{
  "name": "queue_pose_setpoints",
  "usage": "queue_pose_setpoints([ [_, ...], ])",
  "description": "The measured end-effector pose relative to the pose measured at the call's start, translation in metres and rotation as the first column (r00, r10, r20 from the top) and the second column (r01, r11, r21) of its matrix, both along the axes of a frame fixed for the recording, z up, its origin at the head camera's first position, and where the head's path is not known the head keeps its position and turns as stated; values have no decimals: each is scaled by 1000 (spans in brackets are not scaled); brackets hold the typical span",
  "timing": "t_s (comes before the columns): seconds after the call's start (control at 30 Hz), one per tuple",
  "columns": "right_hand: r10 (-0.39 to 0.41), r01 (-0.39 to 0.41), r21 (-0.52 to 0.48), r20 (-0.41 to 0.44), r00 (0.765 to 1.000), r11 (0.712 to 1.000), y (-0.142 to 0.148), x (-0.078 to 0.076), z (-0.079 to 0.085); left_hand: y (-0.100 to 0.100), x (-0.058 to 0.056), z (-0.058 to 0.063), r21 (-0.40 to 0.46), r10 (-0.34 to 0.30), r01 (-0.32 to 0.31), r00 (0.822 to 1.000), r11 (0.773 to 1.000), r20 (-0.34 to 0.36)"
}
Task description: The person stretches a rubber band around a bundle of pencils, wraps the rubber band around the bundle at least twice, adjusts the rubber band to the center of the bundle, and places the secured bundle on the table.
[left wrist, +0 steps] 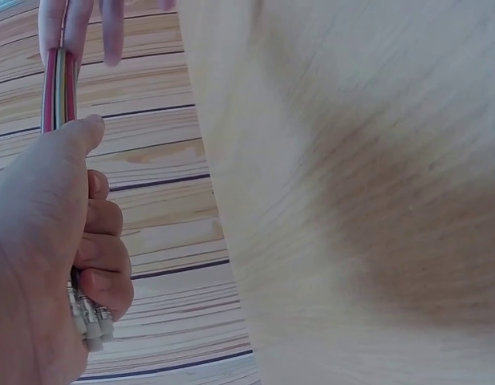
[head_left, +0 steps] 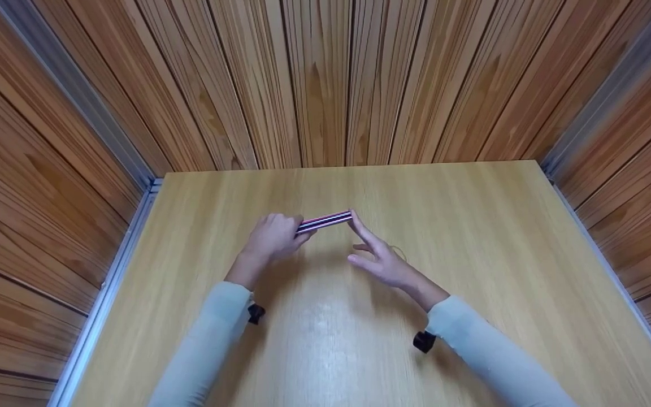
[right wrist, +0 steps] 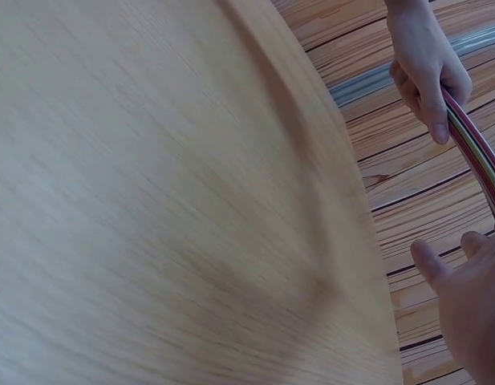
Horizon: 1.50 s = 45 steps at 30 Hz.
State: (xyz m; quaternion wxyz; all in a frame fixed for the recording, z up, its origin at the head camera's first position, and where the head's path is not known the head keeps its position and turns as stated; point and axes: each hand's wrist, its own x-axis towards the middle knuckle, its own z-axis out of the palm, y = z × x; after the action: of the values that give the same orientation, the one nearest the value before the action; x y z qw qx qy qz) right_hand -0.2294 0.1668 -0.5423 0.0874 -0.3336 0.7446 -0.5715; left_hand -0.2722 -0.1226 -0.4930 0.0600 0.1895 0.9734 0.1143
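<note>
A bundle of slim striped pencils (head_left: 325, 221) is held above the table in my left hand (head_left: 273, 236), its fingers curled round them. Their colours run red, white, yellow, green and dark. White eraser ends (left wrist: 91, 322) with metal collars stick out below the left fist in the left wrist view; the middle of the bundle is hidden in the palm. My right hand (head_left: 381, 261) has its fingers extended, fingertips right at the far end of the pencils, with the thumb apart below. A thin yellowish loop (head_left: 399, 252), like a rubber band, shows beside the right hand.
The light wooden table (head_left: 461, 226) lies under both hands. Wood-plank walls (head_left: 325, 85) rise at the back and sides, with metal rails (head_left: 112, 288) along the edges. A small black device (head_left: 424, 341) hangs at the right cuff, another (head_left: 256, 314) at the left.
</note>
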Motion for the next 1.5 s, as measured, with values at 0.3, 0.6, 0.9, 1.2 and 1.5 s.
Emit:
queue_pose_setpoints([
  [0.3, -105, 105, -7, -9, 994, 994, 26, -9, 8, -10, 1, 0, 5, 15, -15, 1000, 1000, 21],
  [0.6, -190, 208, 117, -148, 971, 971, 61, -24, 22, -16, 2, 2, 16, 22, -22, 1000, 1000, 16],
  [0.9, -85, 218, 415, -316, 945, 883, 84, -42, 37, -17, 2, 2, 5, 12, -12, 1000, 1000, -6],
  [1.2, -31, 176, 612, -239, 970, 771, 96, -45, 29, -17, 4, 2, 12, 13, -13, 1000, 1000, -5],
  [1.5, -61, 132, 647, -130, 990, 751, 107, -42, 4, -17, 3, -3, 11, -12, 12, 999, 1000, -44],
])
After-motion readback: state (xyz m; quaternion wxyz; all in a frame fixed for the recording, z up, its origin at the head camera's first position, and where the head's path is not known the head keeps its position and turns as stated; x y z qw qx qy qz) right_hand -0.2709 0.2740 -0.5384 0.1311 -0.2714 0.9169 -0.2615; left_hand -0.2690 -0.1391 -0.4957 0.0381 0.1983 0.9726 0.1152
